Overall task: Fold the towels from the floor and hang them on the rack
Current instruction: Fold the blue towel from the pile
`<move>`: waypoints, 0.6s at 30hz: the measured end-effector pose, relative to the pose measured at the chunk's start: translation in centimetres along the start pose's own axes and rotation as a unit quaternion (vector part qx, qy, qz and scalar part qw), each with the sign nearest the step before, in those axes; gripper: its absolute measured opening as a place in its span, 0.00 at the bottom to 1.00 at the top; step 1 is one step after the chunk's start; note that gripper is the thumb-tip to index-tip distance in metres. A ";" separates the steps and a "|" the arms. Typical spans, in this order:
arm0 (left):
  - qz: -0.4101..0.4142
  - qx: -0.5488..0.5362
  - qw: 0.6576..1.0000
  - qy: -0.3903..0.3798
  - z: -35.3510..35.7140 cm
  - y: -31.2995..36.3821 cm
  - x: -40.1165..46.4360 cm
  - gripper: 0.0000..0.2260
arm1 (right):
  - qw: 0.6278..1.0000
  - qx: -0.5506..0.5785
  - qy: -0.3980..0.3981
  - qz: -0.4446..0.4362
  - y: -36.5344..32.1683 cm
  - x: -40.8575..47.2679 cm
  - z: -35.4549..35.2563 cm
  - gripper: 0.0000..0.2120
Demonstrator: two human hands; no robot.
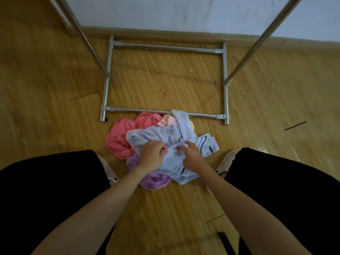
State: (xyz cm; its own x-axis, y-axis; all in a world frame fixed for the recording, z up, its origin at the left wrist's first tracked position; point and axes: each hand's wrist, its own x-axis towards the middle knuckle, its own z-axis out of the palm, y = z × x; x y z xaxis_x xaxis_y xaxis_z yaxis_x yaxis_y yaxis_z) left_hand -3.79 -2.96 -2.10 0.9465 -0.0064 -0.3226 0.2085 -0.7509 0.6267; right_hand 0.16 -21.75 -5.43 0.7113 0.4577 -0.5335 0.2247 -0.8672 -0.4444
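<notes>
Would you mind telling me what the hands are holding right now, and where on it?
Both the left hand and right hand grip the pale blue towel at bunched folds near its middle, atop the pile.

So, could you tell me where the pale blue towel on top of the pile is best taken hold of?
Probably by the striped end of the pale blue towel at the right, coming from above: it lies flat and free of the pile, unlike the crumpled middle.

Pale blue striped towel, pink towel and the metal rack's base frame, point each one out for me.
pale blue striped towel (156, 135), head view, on its crumpled upper fold.
pink towel (117, 142), head view, on its left bulge.
metal rack's base frame (139, 109), head view, on the near crossbar.
</notes>
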 end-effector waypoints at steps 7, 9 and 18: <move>-0.011 -0.131 0.991 -0.005 -5.3 5.6 -3.1 0.04 | 0.996 0.078 -0.010 0.029 -2.2 -5.2 -3.0 0.32; 0.021 -0.145 0.989 0.003 -7.2 7.8 -4.4 0.05 | 0.995 0.096 0.010 0.023 -2.8 -7.1 -3.7 0.32; 0.076 -0.263 0.960 0.053 -17.0 17.9 -10.8 0.04 | 0.963 0.219 0.119 -0.102 -8.0 -15.8 -9.1 0.28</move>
State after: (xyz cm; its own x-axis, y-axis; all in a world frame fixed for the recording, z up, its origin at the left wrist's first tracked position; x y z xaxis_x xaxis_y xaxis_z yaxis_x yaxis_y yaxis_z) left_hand -6.06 -5.11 24.67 0.9897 -0.0018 -0.1431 0.1356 -0.3081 0.9416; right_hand -6.85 -23.82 13.11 0.8266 0.5067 -0.2449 0.1113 -0.5738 -0.8114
